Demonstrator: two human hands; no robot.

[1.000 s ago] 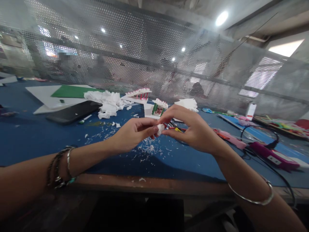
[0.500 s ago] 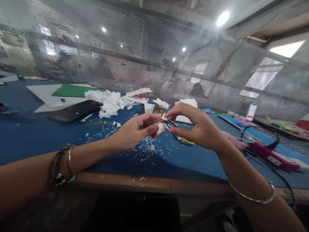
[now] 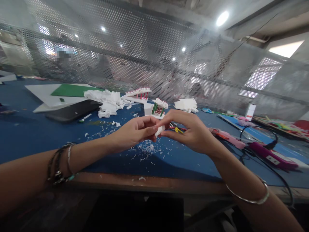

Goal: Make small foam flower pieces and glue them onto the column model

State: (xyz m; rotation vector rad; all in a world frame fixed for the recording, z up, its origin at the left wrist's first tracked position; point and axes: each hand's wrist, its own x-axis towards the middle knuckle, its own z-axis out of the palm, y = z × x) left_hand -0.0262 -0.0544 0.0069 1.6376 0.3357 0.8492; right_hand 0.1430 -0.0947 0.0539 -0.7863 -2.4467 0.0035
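Note:
My left hand (image 3: 137, 132) pinches a small white lump (image 3: 159, 131), which could be foam or paper, between thumb and fingers above the table. From the other side, the thumb and forefinger of my right hand (image 3: 187, 130) close on the same lump. Beyond my hands, a small white model with green posts (image 3: 158, 108) stands on the blue tabletop (image 3: 198, 161). Partly hidden behind my right hand lies a hand tool with yellow on its handles (image 3: 177, 129). White crumbs (image 3: 148, 148) lie scattered below.
Crumpled white scraps (image 3: 107, 100), a dark flat case (image 3: 72, 111) and a green sheet (image 3: 73, 91) lie at left. A model with red posts (image 3: 140, 94) stands behind. At right are a purple power strip (image 3: 272, 156), a cable and a propped phone (image 3: 250, 111). A perforated screen (image 3: 145, 48) rises behind.
My right hand has moved left and closed its fingers on the white lump. Before, its thumb and forefinger were apart from it. My left hand has hardly moved.

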